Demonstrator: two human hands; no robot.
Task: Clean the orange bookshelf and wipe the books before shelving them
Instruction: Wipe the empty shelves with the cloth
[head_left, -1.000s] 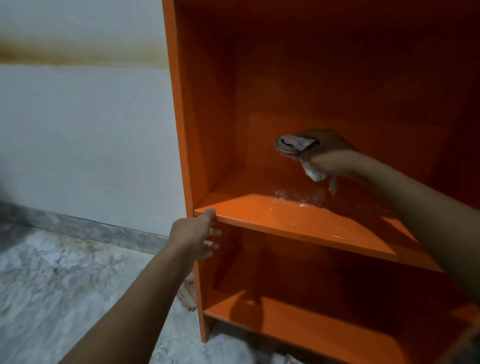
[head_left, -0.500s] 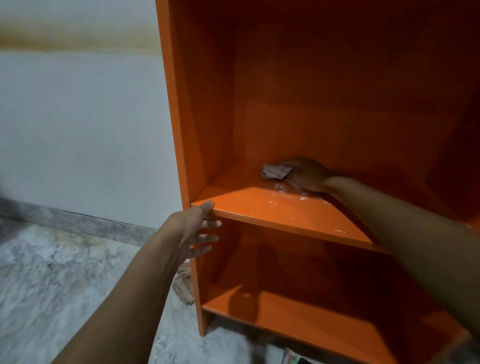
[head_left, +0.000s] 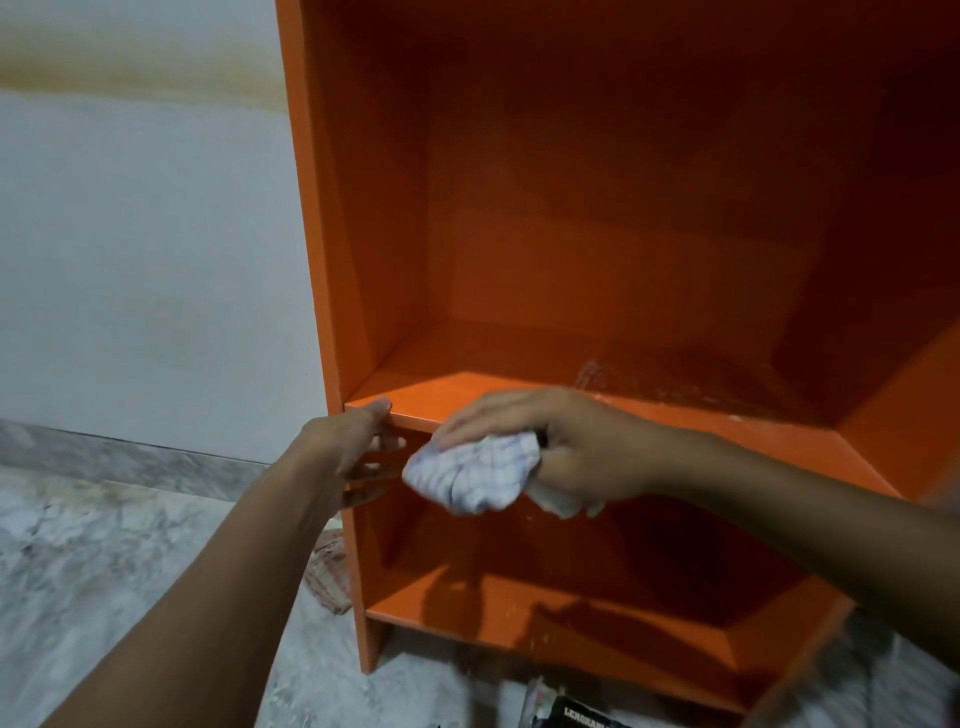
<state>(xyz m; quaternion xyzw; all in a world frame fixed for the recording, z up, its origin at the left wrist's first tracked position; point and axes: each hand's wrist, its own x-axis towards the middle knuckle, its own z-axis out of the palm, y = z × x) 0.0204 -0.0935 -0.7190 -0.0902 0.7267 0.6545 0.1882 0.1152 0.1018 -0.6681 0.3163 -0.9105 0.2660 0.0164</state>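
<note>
The orange bookshelf (head_left: 353, 260) stands against a white wall, its compartments holding nothing. My right hand (head_left: 561, 441) is shut on a bunched white checked cloth (head_left: 475, 475), held at the front edge of the middle shelf board (head_left: 727, 421). My left hand (head_left: 353, 447) grips the left front corner of that board, thumb on top and fingers underneath. Dusty wipe smears (head_left: 675, 379) show on the board further back. A dark book cover (head_left: 587, 717) peeks in at the bottom edge on the floor.
A crumpled patterned rag (head_left: 330, 577) lies on the marble floor (head_left: 104, 571) beside the shelf's left foot. A white wall (head_left: 145, 260) with a brown stain band runs left of the shelf.
My right hand has drawn the cloth from the back of the middle shelf forward to its front edge. My left hand has kept its hold on the corner.
</note>
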